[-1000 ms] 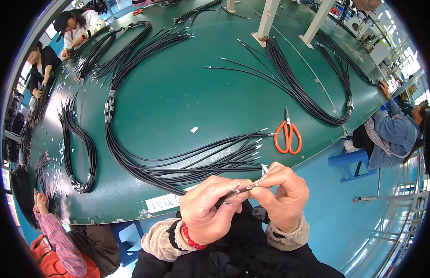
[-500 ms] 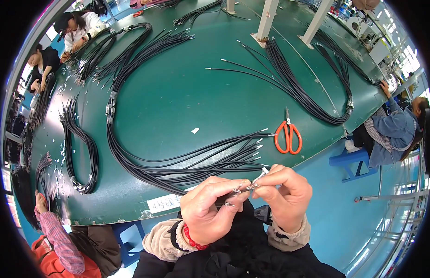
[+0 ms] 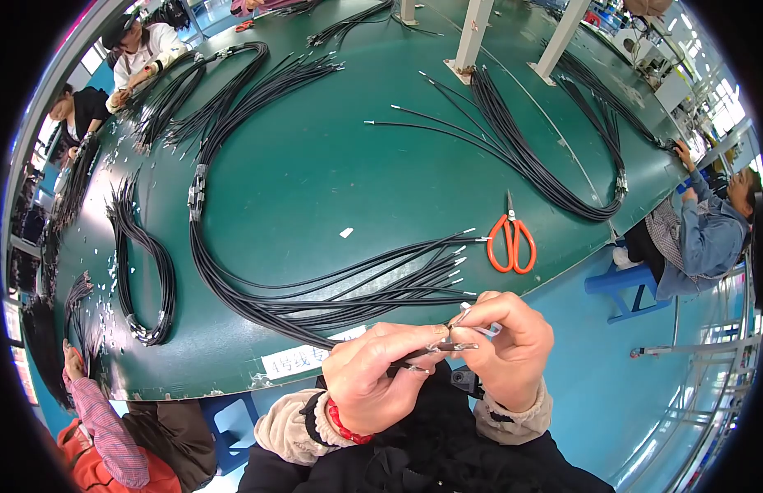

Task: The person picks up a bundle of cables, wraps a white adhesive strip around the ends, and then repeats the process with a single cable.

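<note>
Close to the table's front edge, my left hand (image 3: 372, 380) is closed round several black cables (image 3: 421, 353), whose stripped, silvery ends poke out past the fingers. My right hand (image 3: 506, 349) pinches at one cable's tip, thumb and forefinger meeting the left fingertips. A small white piece (image 3: 490, 330), perhaps a tag or sleeve, shows between the right fingers; its exact kind is too small to tell. Behind both hands lies a long bundle of black cables (image 3: 202, 246), curving across the green table with its white-tipped ends pointing right. Orange-handled scissors (image 3: 511, 245) rest beyond my right hand.
More black cable bundles lie at the left (image 3: 161, 263) and right (image 3: 513, 152). White posts (image 3: 473, 37) rise from the table (image 3: 332, 172). Co-workers sit around it, one in a denim jacket (image 3: 710, 234) at the right. A blue stool (image 3: 620, 287) stands on the floor.
The cable ends now stick out farther right between my hands. My right fingers have shifted on the white piece. The co-workers at the left and right have moved a little.
</note>
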A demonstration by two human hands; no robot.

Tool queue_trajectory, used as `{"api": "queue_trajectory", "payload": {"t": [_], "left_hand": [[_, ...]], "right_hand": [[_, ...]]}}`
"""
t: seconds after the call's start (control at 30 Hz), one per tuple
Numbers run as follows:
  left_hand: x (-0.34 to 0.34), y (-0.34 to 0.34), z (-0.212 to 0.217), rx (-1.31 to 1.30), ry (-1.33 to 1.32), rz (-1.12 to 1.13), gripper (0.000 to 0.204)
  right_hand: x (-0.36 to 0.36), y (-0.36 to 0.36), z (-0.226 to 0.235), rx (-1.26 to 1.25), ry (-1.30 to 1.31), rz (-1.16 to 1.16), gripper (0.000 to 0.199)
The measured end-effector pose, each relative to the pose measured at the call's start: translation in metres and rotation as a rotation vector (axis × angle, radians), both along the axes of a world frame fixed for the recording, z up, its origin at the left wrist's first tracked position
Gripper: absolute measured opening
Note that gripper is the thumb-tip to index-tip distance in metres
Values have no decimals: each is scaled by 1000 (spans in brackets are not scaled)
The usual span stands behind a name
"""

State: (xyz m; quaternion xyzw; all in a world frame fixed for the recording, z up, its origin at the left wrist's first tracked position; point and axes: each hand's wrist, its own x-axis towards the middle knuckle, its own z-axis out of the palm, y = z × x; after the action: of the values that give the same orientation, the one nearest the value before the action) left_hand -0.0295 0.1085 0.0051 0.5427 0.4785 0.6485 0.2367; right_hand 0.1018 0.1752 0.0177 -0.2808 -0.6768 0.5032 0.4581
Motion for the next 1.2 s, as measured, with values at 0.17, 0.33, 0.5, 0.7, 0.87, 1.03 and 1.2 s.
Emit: {"api": "queue_trajectory", "payload": {"t": [0.17, 0.33, 0.5, 0.7, 0.87, 1.03, 1.2], "left_hand": [[0, 1, -1, 20, 57, -36, 32], [1, 1, 0, 62, 180, -13, 25], [0, 2, 2, 91, 378, 45, 46], [4, 3, 3, 96, 403, 91, 39], [10, 4, 5, 65, 240, 105, 23], [9, 0, 8, -3, 83, 59, 31], [6, -3, 8, -26, 72, 66, 27]], "right_hand": [[1, -1, 2, -57, 6, 3, 9], [3, -3, 0, -74, 40, 3, 7], [5, -3, -6, -3, 47, -42, 5], [8, -6, -1, -31, 56, -9, 8], [10, -8, 5, -18, 14, -15, 10], [8, -2, 1, 155, -6, -63, 10], [8, -1, 6, 217, -69, -80, 11]]}}
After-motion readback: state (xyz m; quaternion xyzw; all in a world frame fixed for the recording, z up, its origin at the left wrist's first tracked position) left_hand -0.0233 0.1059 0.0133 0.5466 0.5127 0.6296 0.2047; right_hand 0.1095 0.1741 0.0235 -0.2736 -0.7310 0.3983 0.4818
